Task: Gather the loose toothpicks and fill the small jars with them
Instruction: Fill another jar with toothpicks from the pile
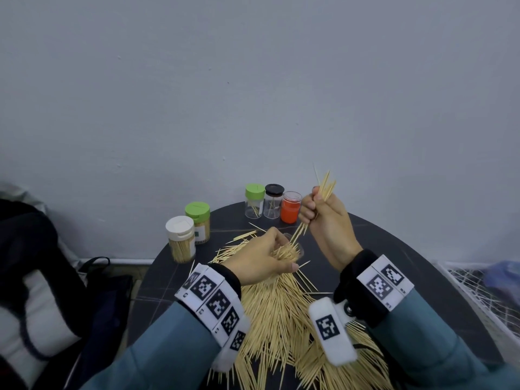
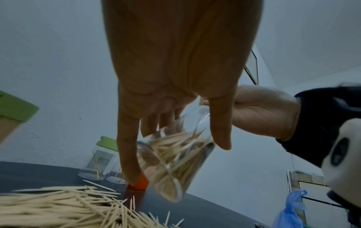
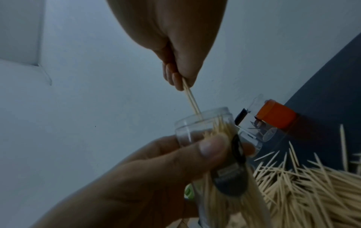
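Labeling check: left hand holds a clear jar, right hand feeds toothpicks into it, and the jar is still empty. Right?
Not quite. The clear jar in the left hand is already partly filled with toothpicks, as the left wrist view shows. The right hand does hold a bundle of toothpicks over it.

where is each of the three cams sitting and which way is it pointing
Head: worn high, looking down at the round table; both hands and sleeves show.
Left wrist: looks along the left hand at the clear jar it holds.
Right wrist: looks along the right hand pinching a bunch of toothpicks over that jar.
Shared: all three see the jar and the loose pile.
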A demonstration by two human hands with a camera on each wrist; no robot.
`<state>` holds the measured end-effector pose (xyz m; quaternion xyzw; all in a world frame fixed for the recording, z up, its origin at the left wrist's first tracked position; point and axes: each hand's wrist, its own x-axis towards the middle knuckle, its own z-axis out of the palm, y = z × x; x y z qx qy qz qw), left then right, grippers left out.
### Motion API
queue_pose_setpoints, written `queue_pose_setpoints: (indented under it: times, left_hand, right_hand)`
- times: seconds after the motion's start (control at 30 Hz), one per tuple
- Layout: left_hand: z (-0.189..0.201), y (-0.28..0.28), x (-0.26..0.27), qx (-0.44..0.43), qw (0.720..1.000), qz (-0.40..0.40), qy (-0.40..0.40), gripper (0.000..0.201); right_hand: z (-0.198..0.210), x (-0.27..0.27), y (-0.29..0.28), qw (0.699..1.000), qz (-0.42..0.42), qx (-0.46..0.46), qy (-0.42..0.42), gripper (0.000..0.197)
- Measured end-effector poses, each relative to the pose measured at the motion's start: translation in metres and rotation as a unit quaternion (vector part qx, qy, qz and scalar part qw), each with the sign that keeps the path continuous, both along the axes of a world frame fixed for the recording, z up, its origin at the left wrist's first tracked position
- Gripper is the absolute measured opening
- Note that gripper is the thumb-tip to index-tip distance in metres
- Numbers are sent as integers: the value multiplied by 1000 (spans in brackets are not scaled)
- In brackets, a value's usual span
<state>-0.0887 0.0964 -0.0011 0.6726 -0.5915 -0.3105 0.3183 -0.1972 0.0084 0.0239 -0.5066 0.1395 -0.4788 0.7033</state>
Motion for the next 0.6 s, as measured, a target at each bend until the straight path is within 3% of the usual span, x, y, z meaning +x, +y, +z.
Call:
queue_pose_setpoints:
  times: [0.23, 0.37, 0.6]
  left_hand:
    - [5, -2, -1, -64, 996, 21, 53, 44]
    - [4, -2, 0, -57, 996, 16, 66, 50]
    - [3, -3, 0, -47, 997, 7, 68, 44]
  right_hand:
    - [-29, -2, 12, 992, -37, -69, 96, 27]
    - [-38, -3, 20, 995, 32, -38, 91, 28]
    - [-41, -4, 20, 994, -18, -41, 96, 36]
